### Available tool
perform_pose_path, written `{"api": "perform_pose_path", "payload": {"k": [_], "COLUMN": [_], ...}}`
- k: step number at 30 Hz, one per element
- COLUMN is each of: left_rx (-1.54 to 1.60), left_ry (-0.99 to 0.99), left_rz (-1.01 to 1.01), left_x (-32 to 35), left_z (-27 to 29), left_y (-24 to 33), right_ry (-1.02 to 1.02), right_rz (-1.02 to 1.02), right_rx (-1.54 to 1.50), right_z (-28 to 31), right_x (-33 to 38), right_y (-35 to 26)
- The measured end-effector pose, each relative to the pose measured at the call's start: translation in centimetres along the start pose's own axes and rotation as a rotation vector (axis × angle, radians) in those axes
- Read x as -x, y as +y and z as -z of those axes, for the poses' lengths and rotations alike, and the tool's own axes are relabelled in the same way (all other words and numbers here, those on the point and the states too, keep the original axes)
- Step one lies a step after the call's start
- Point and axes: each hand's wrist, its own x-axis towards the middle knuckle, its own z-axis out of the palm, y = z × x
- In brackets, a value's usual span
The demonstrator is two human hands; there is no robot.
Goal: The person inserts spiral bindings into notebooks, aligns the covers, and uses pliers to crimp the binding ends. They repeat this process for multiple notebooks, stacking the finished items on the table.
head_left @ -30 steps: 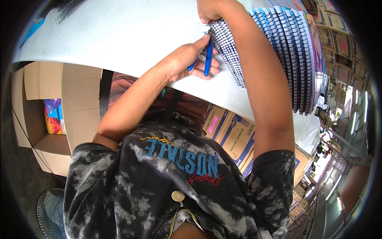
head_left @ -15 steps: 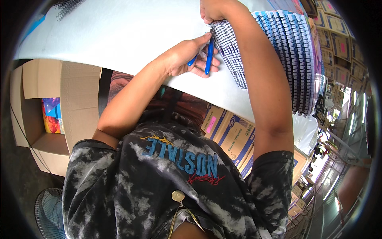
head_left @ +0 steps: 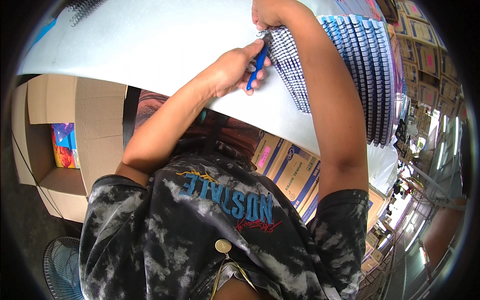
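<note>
My left hand [head_left: 237, 70] is closed round a pair of blue-handled cutting pliers [head_left: 259, 65], its thumb on the near handle and the fingers wrapped behind. The jaws reach the upper left corner of a row of spiral-bound notebooks [head_left: 289, 62], where a small curl of loose wire shows. Just above that corner is my right hand [head_left: 270, 14], its fingers bent and pressed together; what they hold is hidden. My right forearm crosses over the notebooks, whose dark coil spines are stacked in a fanned row.
Everything lies on a white table [head_left: 150, 45]. Loose black spiral coils [head_left: 85, 11] sit at its far left. An open cardboard box [head_left: 100, 110] with colourful items stands at the left, above a fan [head_left: 62, 265]. A printed carton [head_left: 290, 167] is below the table edge; stacked cartons [head_left: 425, 50] line the right.
The plier handles, apart before, are squeezed together now, and my left fingers have curled in. My right hand has hardly moved.
</note>
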Motion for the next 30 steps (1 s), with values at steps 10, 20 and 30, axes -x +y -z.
{"api": "perform_pose_path", "payload": {"k": [10,20,30], "left_rx": [0.032,0.045,0.017], "left_ry": [0.011,-0.069,-0.035], "left_rz": [-0.04,0.006,-0.005], "left_x": [0.4,-0.1,1.0], "left_z": [-0.5,0.1,-0.7], "left_y": [0.5,0.4,0.0], "right_ry": [-0.041,-0.037,-0.013], "right_rz": [0.076,0.208,0.219], "right_rx": [0.096,0.18,-0.058], "right_z": [1.1,1.1,0.8], "right_x": [0.4,0.2,0.2], "right_y": [0.3,1.2,2.0]}}
